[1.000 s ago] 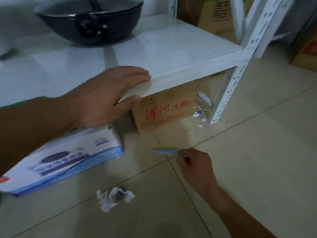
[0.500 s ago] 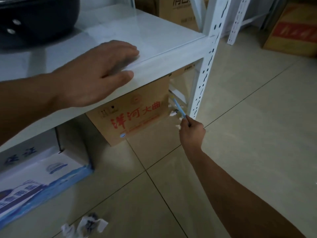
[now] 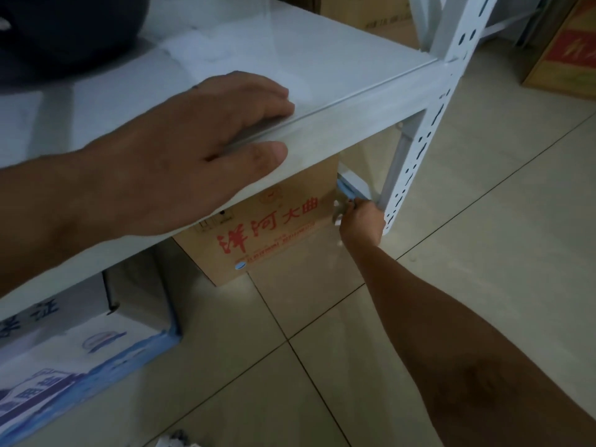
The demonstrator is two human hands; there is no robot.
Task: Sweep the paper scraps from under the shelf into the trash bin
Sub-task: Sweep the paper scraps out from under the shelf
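Far left on the tile floor there's a blue-and-white printed box [image 3: 74,359] tucked partly under the white metal shelf [image 3: 338,101], with a dark wok [image 3: 64,30] sitting on the shelf board above it. The left hand [image 3: 180,150] lies open and flat on the front edge of the shelf, fingers on top and thumb against the front lip, not gripping anything. Below it sits a cardboard box with red Chinese lettering [image 3: 271,227], pushed under the shelf. Just right of that box, the right hand [image 3: 361,224] is reached in low next to the slotted white upright [image 3: 419,150], closed around a thin light-blue stick [image 3: 346,190] that pokes back under the shelf. A few white paper scraps [image 3: 338,214] sit right beside that hand, between the cardboard box and the upright. More crumpled paper [image 3: 174,440] peeks in at the bottom edge.
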